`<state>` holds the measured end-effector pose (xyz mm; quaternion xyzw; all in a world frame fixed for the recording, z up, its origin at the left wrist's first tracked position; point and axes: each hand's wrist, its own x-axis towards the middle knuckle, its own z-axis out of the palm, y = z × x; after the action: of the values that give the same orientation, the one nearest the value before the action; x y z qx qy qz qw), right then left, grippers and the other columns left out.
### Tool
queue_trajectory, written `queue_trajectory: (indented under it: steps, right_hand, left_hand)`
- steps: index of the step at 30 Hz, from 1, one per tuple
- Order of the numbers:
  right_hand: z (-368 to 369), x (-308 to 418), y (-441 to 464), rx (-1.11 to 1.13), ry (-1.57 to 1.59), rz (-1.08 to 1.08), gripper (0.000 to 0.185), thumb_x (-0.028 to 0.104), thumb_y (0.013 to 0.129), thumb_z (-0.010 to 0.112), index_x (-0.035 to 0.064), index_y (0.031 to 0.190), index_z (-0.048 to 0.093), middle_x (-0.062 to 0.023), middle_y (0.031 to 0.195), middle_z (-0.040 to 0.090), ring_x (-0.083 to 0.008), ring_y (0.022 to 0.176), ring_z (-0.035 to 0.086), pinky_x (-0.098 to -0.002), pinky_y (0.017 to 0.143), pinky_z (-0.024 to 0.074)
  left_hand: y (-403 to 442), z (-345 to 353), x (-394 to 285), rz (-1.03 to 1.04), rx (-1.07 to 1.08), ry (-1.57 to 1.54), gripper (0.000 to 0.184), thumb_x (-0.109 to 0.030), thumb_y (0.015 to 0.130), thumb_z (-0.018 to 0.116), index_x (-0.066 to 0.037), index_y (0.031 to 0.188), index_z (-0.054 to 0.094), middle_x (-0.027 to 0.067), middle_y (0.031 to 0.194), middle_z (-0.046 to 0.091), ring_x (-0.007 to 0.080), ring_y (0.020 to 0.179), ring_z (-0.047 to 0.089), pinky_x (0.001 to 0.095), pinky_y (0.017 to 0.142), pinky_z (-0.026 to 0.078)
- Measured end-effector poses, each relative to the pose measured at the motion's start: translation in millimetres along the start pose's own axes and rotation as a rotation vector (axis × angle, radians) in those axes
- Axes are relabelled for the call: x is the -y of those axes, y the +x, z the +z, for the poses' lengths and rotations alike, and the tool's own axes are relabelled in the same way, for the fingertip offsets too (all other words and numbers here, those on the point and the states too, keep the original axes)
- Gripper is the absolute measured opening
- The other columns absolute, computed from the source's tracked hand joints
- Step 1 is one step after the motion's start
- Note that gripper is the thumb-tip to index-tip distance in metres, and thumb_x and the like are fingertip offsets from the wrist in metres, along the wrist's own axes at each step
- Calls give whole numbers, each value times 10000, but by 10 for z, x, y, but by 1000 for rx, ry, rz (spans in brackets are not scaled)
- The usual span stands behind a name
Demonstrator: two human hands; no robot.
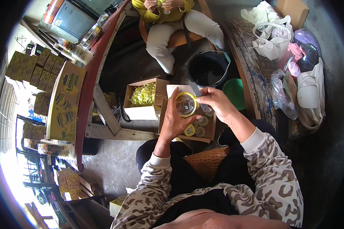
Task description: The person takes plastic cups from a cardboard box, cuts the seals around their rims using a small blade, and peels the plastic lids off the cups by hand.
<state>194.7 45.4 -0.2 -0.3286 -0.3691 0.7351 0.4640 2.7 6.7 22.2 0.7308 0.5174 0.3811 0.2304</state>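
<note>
My left hand [174,120] is wrapped round a clear round container with a yellow rim [185,104], its fingers on the left and lower side. My right hand [215,102] pinches a flat grey blade-like strip [195,89] at the container's right edge. Below both hands is an open cardboard box [205,136] holding several round cups, one with a yellow lid [189,130]. To the left, another carton [142,113] holds a heap of yellow-green strips [143,95].
A seated person [172,30] faces me, holding a small cup. Nearby are a black bucket [207,69] and green basin [234,94]. A red-edged table [88,86] with yellow boxes stands left; a bench [242,57] with bags [271,36] runs along the right.
</note>
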Motion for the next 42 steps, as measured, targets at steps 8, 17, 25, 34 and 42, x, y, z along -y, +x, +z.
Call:
queue_trajectory:
  steps: [8,17,25,34,42]
  right_hand:
    - [-3,-102,35,-64,-309,-226,157,46,887,719,24,1018,634,-6,942,632,-71,850,579,-230,794,476]
    - [210,-39,-97,-266,-816,-753,124,22,824,717,37,914,633,-94,846,629,-266,747,658,-351,676,537]
    - [309,-150,-137,-269,-1060,-1005,186,10,755,739,88,885,632,-47,800,604,-258,710,603,-383,676,480]
    - [289,-154,-135,-283,-1097,-1010,214,5,726,753,85,890,641,-46,799,594,-251,707,597,-382,673,476]
    - [290,-115,-166,-282,-1244,-1048,183,37,742,742,71,905,665,-45,809,574,-246,731,597,-367,692,484]
  left_hand:
    - [1,21,41,-166,10,-13,707,-236,774,848,31,1304,464,172,1178,624,253,1109,622,371,942,509]
    - [-5,39,97,-277,-119,-236,639,-230,827,796,59,1290,464,192,1150,640,241,1035,647,352,903,518]
    - [-26,57,136,-250,-125,-163,600,-240,874,752,43,1307,447,199,1157,617,253,1048,629,358,898,508]
    - [-43,70,-21,-163,-93,-146,527,-232,956,634,52,1339,410,212,1191,527,282,1081,560,389,950,462]
    - [-82,141,-116,-290,-2,-137,530,-247,988,548,56,1356,319,302,1358,459,376,1289,475,431,1065,386]
